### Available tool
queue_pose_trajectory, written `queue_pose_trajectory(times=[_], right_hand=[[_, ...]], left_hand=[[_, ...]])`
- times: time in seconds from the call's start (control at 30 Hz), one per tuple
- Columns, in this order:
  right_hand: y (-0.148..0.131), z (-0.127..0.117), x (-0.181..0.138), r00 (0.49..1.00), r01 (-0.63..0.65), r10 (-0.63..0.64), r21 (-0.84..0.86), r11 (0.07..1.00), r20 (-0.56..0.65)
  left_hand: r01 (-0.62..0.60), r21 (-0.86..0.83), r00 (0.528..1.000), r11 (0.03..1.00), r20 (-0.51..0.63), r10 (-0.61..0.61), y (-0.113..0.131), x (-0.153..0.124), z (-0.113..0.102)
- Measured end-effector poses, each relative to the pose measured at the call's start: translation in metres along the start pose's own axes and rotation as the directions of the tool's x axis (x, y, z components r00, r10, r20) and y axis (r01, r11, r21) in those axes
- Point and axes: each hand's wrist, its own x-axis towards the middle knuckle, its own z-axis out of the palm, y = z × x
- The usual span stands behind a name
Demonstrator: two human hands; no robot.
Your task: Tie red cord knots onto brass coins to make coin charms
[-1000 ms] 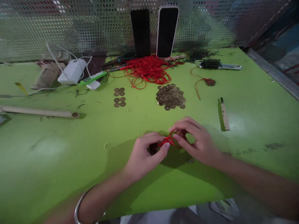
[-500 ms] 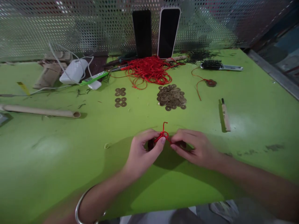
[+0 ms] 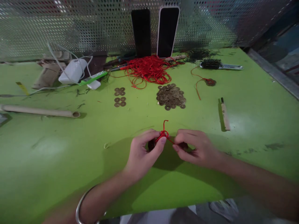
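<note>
My left hand [image 3: 142, 152] pinches a knotted red cord [image 3: 163, 133] together with a dark coin held under its thumb, low over the green table [image 3: 58, 155]. A short cord end sticks up from the knot. My right hand [image 3: 195, 147] pinches the same cord just to the right of the knot, fingers closed, with another dark coin partly showing beneath them. The two hands are almost touching.
A pile of brass coins [image 3: 171, 96] and a tangle of red cord [image 3: 148, 70] lie farther back. Several coins [image 3: 120, 97] sit in rows to the left. Two phones [image 3: 154, 31] lean on the mesh wall. A bamboo tube [image 3: 39, 111], a brush [image 3: 218, 64] and a small stick [image 3: 225, 115] lie around.
My right hand came down from above the knot to its right side and pinched the cord. A loose cord end now stands up from the knot.
</note>
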Motion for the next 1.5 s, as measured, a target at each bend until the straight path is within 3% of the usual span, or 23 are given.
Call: queue_pose_trajectory(times=[0.73,0.97,1.3,1.5], right_hand=[[-0.0037,-0.0047,0.0003,1.000,-0.005,0.005,-0.009,1.000,0.009],[-0.0025,0.0007,-0.0025,0.999,0.001,0.001,-0.034,0.999,0.044],[-0.0018,0.0001,-0.0025,0.988,0.001,-0.001,0.000,1.000,0.151],[-0.0051,-0.0014,-0.0008,0.970,-0.195,0.157,0.204,0.959,0.185]], left_hand=[[0.034,-0.072,0.996,0.997,-0.084,-0.040,-0.0017,-0.0009,-0.0024],[0.089,-0.074,0.995,0.993,-0.047,-0.093,-0.0026,-0.0015,-0.0023],[-0.005,-0.060,0.997,0.998,-0.076,0.000,-0.0040,-0.0029,-0.0034],[-0.055,-0.068,0.997,0.996,-0.065,0.050,-0.0025,-0.0016,-0.0055]])
